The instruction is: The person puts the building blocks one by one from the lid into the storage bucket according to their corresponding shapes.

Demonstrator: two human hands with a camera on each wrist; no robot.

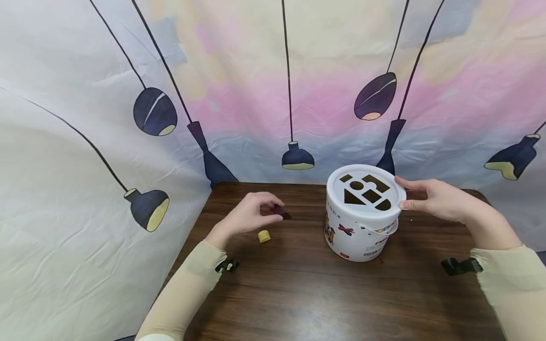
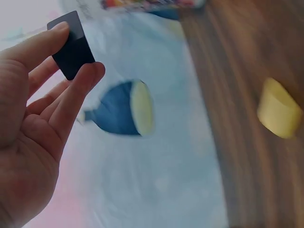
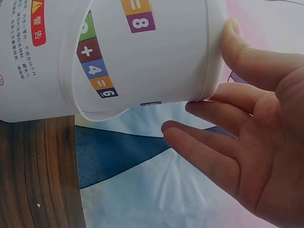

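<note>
My left hand is raised over the left part of the table and pinches a small dark block between thumb and fingertips. Below that hand, a small yellow block with a curved side rests on the wood. A white lidded bucket stands upright to the right. Its lid has several shaped cut-outs, among them a circle, a triangle and a half circle. My right hand holds the lid's right edge with thumb and fingertips, while its other fingers stretch out loosely.
The brown wooden table ends at a hanging cloth printed with lamps. A thin white handle hangs on the bucket's near right side. Dark straps sit at both wrists.
</note>
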